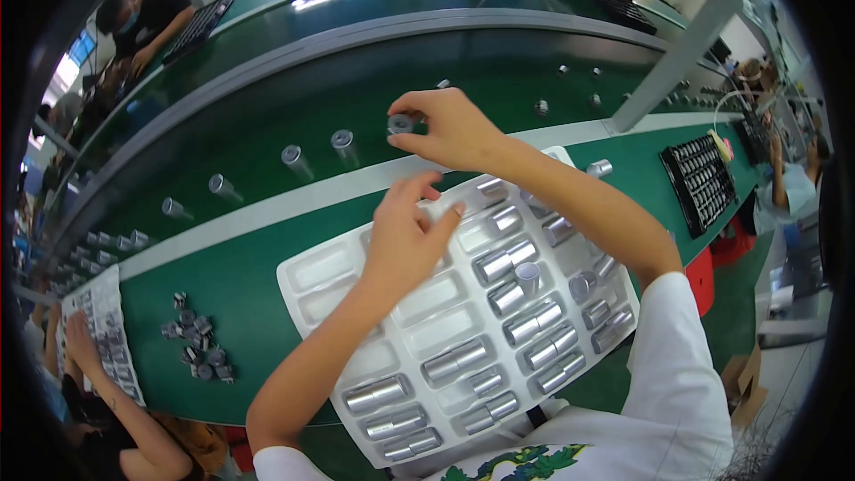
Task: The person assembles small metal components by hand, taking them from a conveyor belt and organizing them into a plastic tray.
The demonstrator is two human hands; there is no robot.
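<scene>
My right hand (450,131) is closed around a silver metal cylinder (400,125), pinched between thumb and fingers above the green conveyor belt. The cylinder's round grey end faces me. Below it, my left hand (401,236) hovers over the upper part of a white plastic tray (294,269), fingers apart, with nothing visible in it. Pairs of silver cylinders (505,260) lie in many of the tray's compartments, and one cylinder (528,277) stands upright among them. Several compartments beneath my left hand hold nothing. My right forearm hides part of the tray's far right corner.
Silver cylinders (294,158) stand spaced along the belt (258,138). A pile of small grey-black parts (200,338) lies on the green bench at left. A black tray (699,180) is at right, near a slanted metal post (681,44). Co-workers sit left, right and across.
</scene>
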